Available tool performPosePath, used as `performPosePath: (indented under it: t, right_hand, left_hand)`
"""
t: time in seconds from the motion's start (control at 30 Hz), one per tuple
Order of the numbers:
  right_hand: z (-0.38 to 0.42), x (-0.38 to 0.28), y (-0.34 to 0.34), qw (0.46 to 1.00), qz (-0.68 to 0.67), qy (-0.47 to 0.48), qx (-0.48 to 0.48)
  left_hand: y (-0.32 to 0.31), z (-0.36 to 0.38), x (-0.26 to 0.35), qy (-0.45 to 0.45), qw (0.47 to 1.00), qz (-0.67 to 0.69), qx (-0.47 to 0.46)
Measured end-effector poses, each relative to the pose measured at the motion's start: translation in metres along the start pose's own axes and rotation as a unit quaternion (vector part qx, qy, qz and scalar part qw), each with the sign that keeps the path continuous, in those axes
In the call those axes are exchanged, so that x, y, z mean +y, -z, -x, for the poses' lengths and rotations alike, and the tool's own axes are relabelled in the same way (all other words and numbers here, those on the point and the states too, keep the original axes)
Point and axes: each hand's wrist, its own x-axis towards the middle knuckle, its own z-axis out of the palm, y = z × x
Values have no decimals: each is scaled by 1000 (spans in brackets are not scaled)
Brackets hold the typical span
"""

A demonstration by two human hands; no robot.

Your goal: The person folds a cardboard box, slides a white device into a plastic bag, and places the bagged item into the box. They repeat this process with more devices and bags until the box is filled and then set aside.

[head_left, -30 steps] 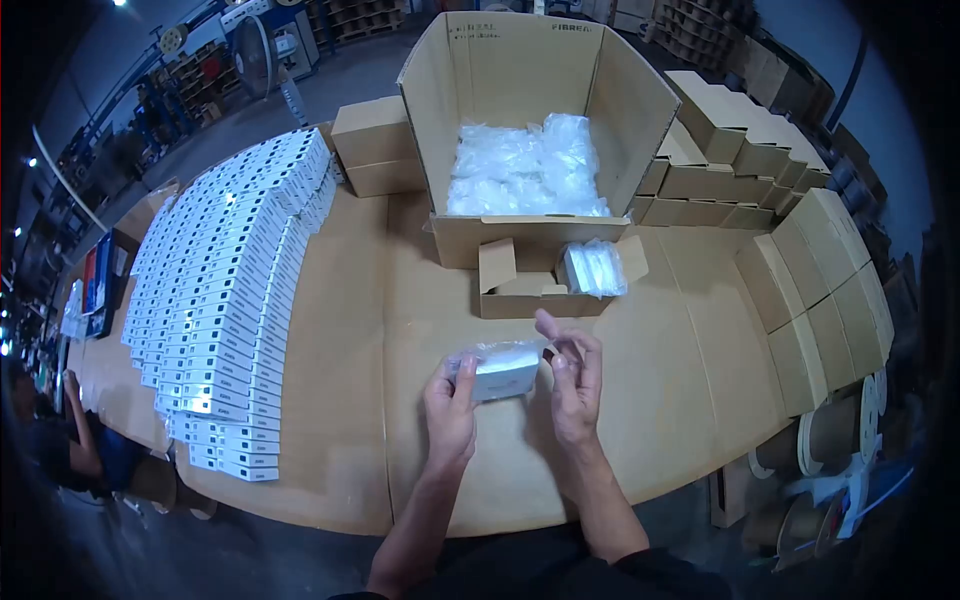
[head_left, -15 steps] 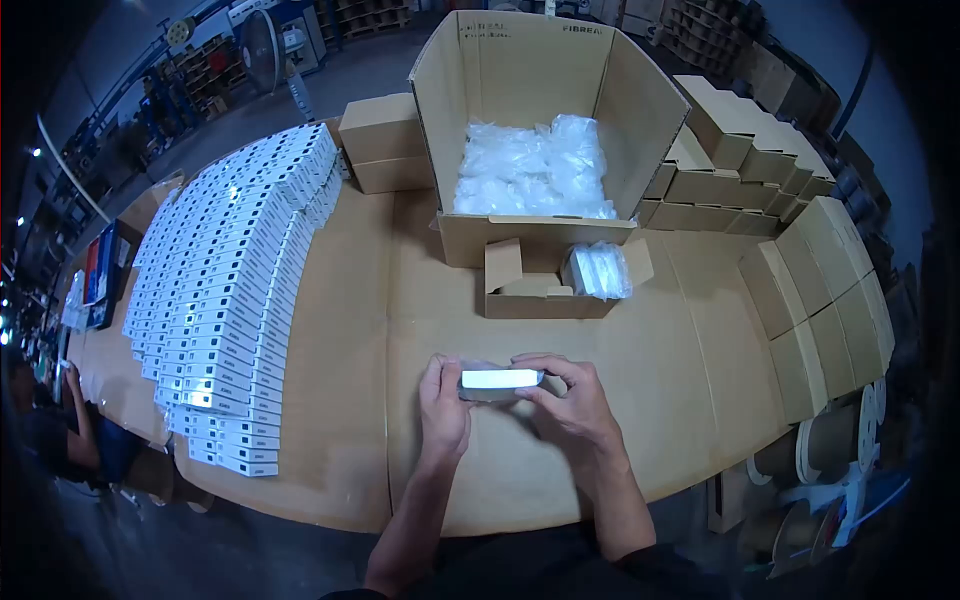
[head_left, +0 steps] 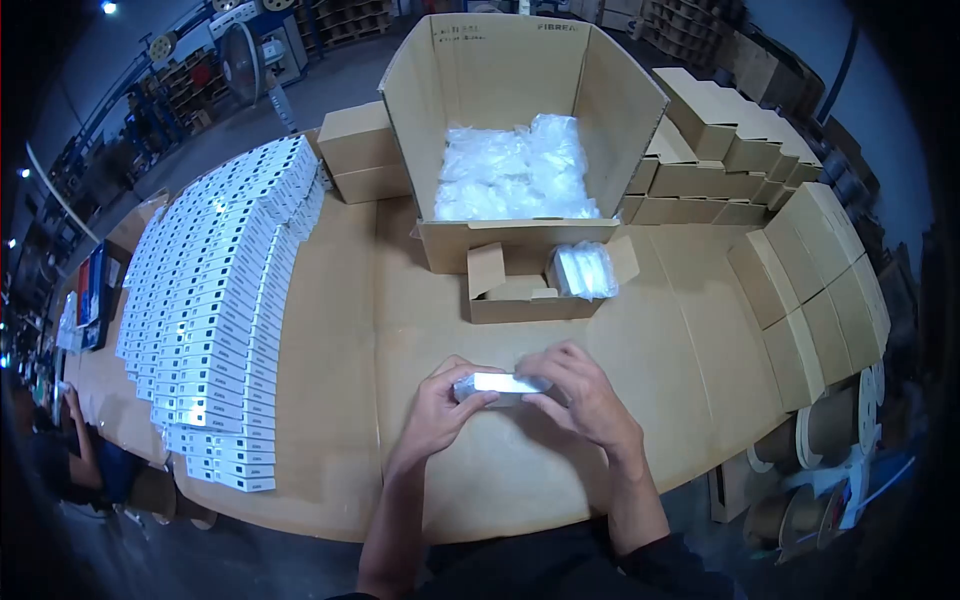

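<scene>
A small white box (head_left: 494, 383) in clear plastic wrap is held level above the cardboard-covered table. My left hand (head_left: 440, 402) grips its left end, with the thumb along the near side and the fingers behind. My right hand (head_left: 585, 395) is curled at the right end, thumb at the near edge and fingers bent over the wrap; the exact fingertip contact is partly hidden. Beyond the hands, an open carton (head_left: 535, 311) contains wrapped packs (head_left: 584, 271) at its right side.
A large open carton (head_left: 515, 234) full of clear plastic bags (head_left: 515, 170) stands behind. Stacked white boxes (head_left: 215, 310) cover the left side. Brown cartons (head_left: 810, 265) are piled on the right. Another person (head_left: 75, 450) sits at far left.
My left thumb has moved onto the near side of the white box. The right fingers have lifted and curled at its right end. The view has shifted slightly.
</scene>
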Motion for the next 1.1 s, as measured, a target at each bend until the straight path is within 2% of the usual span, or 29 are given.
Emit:
performPosePath:
  t: [0.07,0.17,0.23,0.3,0.43,0.53,0.63,0.83,1.0,1.1]
  right_hand:
    - [4,3,11,999,20,12,-46]
    - [14,14,25,999,-16,-27,18]
    - [19,14,42,994,26,-74,80]
    - [21,14,58,982,84,-106,130]
    - [15,14,76,968,122,-127,181]
    - [4,17,77,964,113,-125,205]
    - [-12,18,72,962,115,-103,224]
    - [-40,47,34,952,95,-64,285]
    - [-54,56,1,938,84,-58,330]
    - [-56,62,-11,940,104,-51,321]
  left_hand:
    - [-4,-11,4,-26,999,-16,-37]
    - [-22,-31,2,4,997,73,-34]
    - [-31,-45,22,-95,984,-147,15]
    - [-39,-61,31,-179,930,-319,42]
    - [-58,-100,17,-252,858,-442,71]
    - [-67,-120,5,-202,830,-515,70]
    - [-72,-118,1,-157,841,-516,47]
    - [-62,-95,-4,-220,815,-532,67]
    - [-52,-84,-5,-185,814,-547,59]
    - [-47,-80,-3,-163,813,-556,56]
